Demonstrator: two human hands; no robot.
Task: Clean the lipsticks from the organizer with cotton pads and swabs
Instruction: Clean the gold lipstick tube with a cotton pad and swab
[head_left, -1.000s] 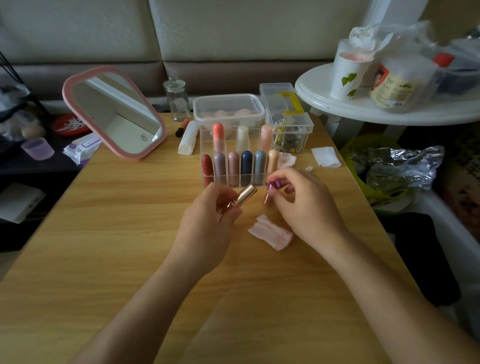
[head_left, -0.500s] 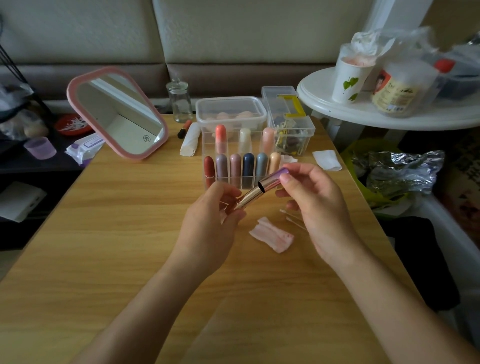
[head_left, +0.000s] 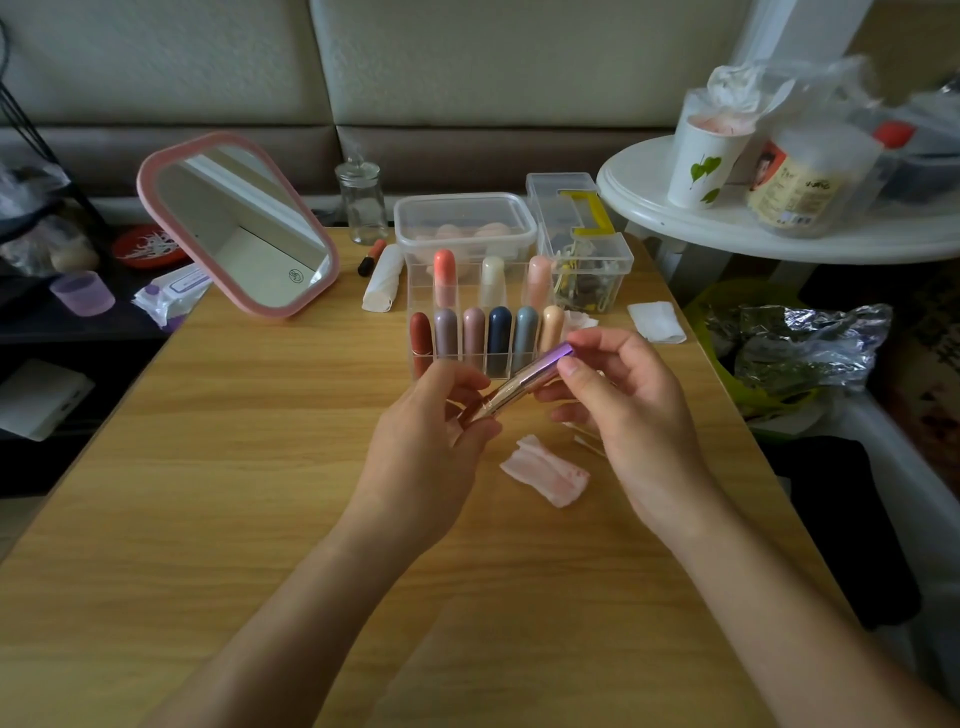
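A slim lipstick (head_left: 524, 379) with a gold body and a purple cap is held between both hands above the wooden table (head_left: 208, 493). My left hand (head_left: 431, 447) grips its gold lower end. My right hand (head_left: 623, 410) pinches the purple cap end with thumb and fingers. Just behind stands a clear organizer (head_left: 423, 358) with several capped lipsticks upright in two rows. A used, pink-stained cotton pad (head_left: 545, 470) lies on the table under my right hand, with cotton swabs (head_left: 584, 436) beside it, partly hidden.
A pink-framed mirror (head_left: 239, 223) leans at the back left. Behind the organizer are a glass jar (head_left: 361, 202), a lidded plastic tub (head_left: 465, 223), a clear box of clips (head_left: 582, 244) and a folded white pad (head_left: 655, 322). A white round side table (head_left: 727, 228) stands at the right.
The cap was apart from the gold body in my right hand; now it sits on the lipstick, which both hands hold tilted. The swabs left my right hand and lie on the table.
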